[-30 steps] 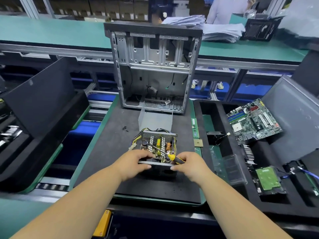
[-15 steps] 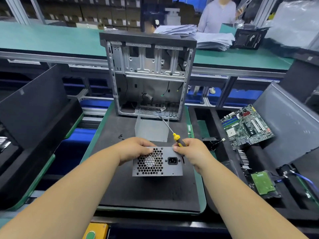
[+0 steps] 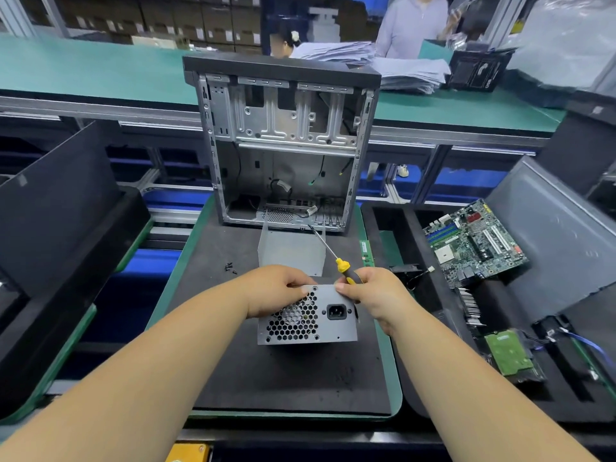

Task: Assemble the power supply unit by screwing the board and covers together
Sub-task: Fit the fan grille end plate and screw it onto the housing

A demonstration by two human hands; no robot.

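PSU (image 3: pixel 308 316) stands on edge on the black foam mat (image 3: pixel 266 378), its rear panel facing the camera: grey sheet metal, honeycomb fan grille on the left half, black socket w/ three pins on the right half. Long axis runs left-right, parallel to the mat's near edge. Panel tilts back a bit at the top.

Left hand (image 3: pixel 275 290) grips the top left corner, fingers curled over the upper edge, thumb on the grille face. Right hand (image 3: pixel 373 293) pinches the top right corner w/ thumb on the panel face, and holds a screwdriver (image 3: pixel 333 255) in the same hand: yellow-black handle between the fingers, thin steel shaft pointing up and away to the left, tip near the case base. So the PSU hangs below and between both hands, held at its top edge only.

Just behind it, a bent grey metal cover (image 3: pixel 291 250), U-shaped, open side up. A few small black screws (image 3: pixel 229 268) lie loose on the mat left of the cover. Beyond that, an open PC case (image 3: pixel 283 145), bare steel inside, black top. To the right, a foam tray (image 3: pixel 416 328) w/ a green motherboard (image 3: pixel 473 243) and a hard drive (image 3: pixel 508 353), board side up.
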